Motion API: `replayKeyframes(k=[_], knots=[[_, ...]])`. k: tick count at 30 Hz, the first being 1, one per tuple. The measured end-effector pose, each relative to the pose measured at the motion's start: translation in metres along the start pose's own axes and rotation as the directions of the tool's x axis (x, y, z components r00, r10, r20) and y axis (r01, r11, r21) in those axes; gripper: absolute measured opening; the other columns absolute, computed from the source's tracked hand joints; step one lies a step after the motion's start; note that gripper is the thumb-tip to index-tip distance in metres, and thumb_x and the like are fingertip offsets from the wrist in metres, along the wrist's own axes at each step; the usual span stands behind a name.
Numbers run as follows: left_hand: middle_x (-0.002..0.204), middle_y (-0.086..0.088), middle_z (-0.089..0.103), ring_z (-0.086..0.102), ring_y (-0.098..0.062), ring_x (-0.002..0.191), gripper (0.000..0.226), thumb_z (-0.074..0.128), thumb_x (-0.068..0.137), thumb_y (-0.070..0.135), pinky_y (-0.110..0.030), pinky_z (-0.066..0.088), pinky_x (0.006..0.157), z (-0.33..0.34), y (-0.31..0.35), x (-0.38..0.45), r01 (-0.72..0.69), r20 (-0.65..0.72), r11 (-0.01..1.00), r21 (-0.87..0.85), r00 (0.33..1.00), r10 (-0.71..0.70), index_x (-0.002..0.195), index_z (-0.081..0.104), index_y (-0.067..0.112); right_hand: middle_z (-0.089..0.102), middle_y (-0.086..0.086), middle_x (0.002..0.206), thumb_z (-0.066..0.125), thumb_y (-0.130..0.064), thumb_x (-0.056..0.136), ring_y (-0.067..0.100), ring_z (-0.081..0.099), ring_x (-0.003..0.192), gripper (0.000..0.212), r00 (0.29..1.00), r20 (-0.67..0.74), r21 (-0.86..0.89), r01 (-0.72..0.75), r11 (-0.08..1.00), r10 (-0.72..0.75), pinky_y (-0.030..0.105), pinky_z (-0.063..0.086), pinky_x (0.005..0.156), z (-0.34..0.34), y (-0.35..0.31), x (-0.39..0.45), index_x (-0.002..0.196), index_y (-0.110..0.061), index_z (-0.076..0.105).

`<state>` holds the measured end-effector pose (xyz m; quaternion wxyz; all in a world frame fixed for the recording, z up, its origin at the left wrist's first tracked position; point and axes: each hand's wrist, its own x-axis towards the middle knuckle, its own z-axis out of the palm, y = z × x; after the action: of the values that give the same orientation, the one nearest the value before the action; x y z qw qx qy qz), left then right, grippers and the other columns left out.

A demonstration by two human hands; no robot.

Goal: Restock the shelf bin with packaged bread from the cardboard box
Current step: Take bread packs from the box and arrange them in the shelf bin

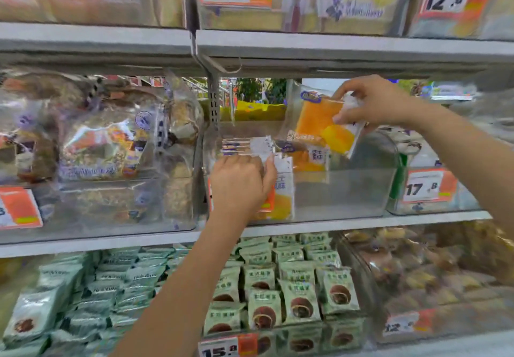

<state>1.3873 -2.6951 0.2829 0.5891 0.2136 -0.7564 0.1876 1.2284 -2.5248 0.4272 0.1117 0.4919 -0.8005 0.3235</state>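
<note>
Bin: clear shelf bin (342, 189), mostly bare to the right of the left fingers.
Right hand (378, 100): fingers pinch the orange bread pack (319, 123) by its top edge, above the bin.
Left hand (239, 184): fingers curled round a standing pack (283, 189) at the bin's front left.
Advice: lower the held pack upright just beside the steadied one, label facing out.
Box: cardboard box not in view.

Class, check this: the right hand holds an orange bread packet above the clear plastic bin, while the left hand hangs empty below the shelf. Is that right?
Not quite. In the head view the left hand grips a white-and-orange bread packet at the clear plastic bin. The right hand holds the orange bread packet as stated.
</note>
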Motion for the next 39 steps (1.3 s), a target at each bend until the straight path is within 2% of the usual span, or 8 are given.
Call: replayKeyframes(k=[9, 14, 19, 22, 26, 31, 34, 39], knots=[[0.043, 0.000, 0.049, 0.048, -0.021, 0.044, 0.045, 0.041, 0.087, 0.030, -0.027, 0.035, 0.055, 0.009, 0.000, -0.003, -0.035, -0.113, 0.999, -0.008, 0.993, 0.034, 0.044, 0.049, 0.018, 0.047, 0.002, 0.121, 0.077, -0.016, 0.077, 0.026, 0.062, 0.081, 0.033, 0.953, 0.292, -0.291, 0.014, 0.957, 0.075, 0.035, 0.055, 0.059, 0.070, 0.051, 0.067, 0.102, -0.025, 0.059], [0.044, 0.002, 0.050, 0.049, -0.021, 0.045, 0.045, 0.040, 0.088, 0.030, -0.029, 0.032, 0.057, 0.010, -0.001, -0.004, -0.049, -0.124, 0.999, -0.003, 0.991, 0.049, 0.046, 0.049, 0.018, 0.051, 0.011, 0.120, 0.079, -0.019, 0.075, 0.022, 0.055, 0.076, 0.036, 0.967, 0.222, -0.234, -0.072, 0.970, 0.125, 0.034, 0.053, 0.060, 0.108, 0.078, 0.072, 0.097, -0.021, 0.051], [0.044, 0.002, 0.049, 0.048, -0.019, 0.045, 0.044, 0.041, 0.088, 0.029, -0.029, 0.031, 0.057, 0.009, 0.000, -0.004, -0.049, -0.117, 0.998, -0.026, 0.992, 0.046, 0.046, 0.048, 0.018, 0.045, 0.012, 0.103, 0.079, -0.027, 0.075, 0.023, 0.052, 0.074, 0.050, 0.960, 0.165, -0.205, -0.191, 0.960, 0.227, 0.026, 0.044, 0.034, 0.113, 0.081, 0.069, 0.102, -0.013, 0.040], [0.045, 0.002, 0.050, 0.048, -0.019, 0.046, 0.044, 0.040, 0.089, 0.029, -0.030, 0.030, 0.058, 0.009, -0.001, -0.005, -0.048, -0.118, 0.998, -0.027, 0.992, 0.045, 0.047, 0.049, 0.018, 0.045, 0.016, 0.109, 0.078, -0.032, 0.075, 0.026, 0.053, 0.079, 0.056, 0.958, 0.164, -0.230, -0.193, 0.954, 0.233, 0.028, 0.046, 0.048, 0.115, 0.081, 0.069, 0.110, -0.012, 0.038], [0.045, 0.002, 0.050, 0.048, -0.020, 0.045, 0.044, 0.040, 0.088, 0.028, -0.030, 0.031, 0.058, 0.007, 0.000, -0.005, -0.047, -0.094, 0.999, -0.027, 0.995, 0.044, 0.047, 0.050, 0.017, 0.036, 0.024, 0.139, 0.065, -0.050, 0.082, 0.041, 0.041, 0.125, 0.075, 0.963, 0.125, -0.375, -0.175, 0.910, 0.237, 0.043, 0.041, 0.098, 0.115, 0.074, 0.066, 0.133, -0.008, 0.030], [0.048, 0.000, 0.055, 0.052, -0.022, 0.047, 0.044, 0.039, 0.089, 0.028, -0.029, 0.036, 0.058, -0.001, 0.000, -0.003, -0.047, 0.030, 0.998, -0.031, 0.998, 0.048, 0.050, 0.055, 0.015, 0.043, 0.020, 0.127, 0.045, -0.035, 0.097, 0.040, 0.042, 0.119, 0.038, 0.997, -0.046, -0.319, -0.069, 0.945, 0.058, 0.049, 0.042, 0.095, 0.102, 0.034, 0.026, 0.124, -0.009, 0.041], [0.086, -0.003, 0.073, 0.068, -0.022, 0.081, 0.042, 0.035, 0.097, 0.029, -0.034, 0.043, 0.077, -0.004, -0.002, -0.004, -0.155, 0.063, 0.987, -0.051, 0.985, 0.158, 0.088, 0.073, 0.013, 0.052, 0.015, 0.115, 0.039, -0.022, 0.098, 0.035, 0.050, 0.104, 0.022, 0.980, -0.165, -0.278, 0.063, 0.959, -0.113, 0.044, 0.048, 0.078, 0.099, 0.009, -0.020, 0.114, -0.012, 0.049], [0.143, -0.012, 0.047, 0.037, -0.025, 0.135, 0.045, 0.039, 0.100, 0.025, -0.045, 0.022, 0.115, -0.024, 0.008, -0.064, -0.462, 0.102, 0.879, -0.123, 0.875, 0.474, 0.140, 0.041, 0.005, 0.057, 0.009, 0.109, 0.040, -0.015, 0.091, 0.029, 0.053, 0.096, 0.023, 0.877, -0.313, -0.285, 0.281, 0.916, -0.366, 0.040, 0.047, 0.074, 0.122, -0.009, -0.121, 0.108, -0.010, 0.056]])
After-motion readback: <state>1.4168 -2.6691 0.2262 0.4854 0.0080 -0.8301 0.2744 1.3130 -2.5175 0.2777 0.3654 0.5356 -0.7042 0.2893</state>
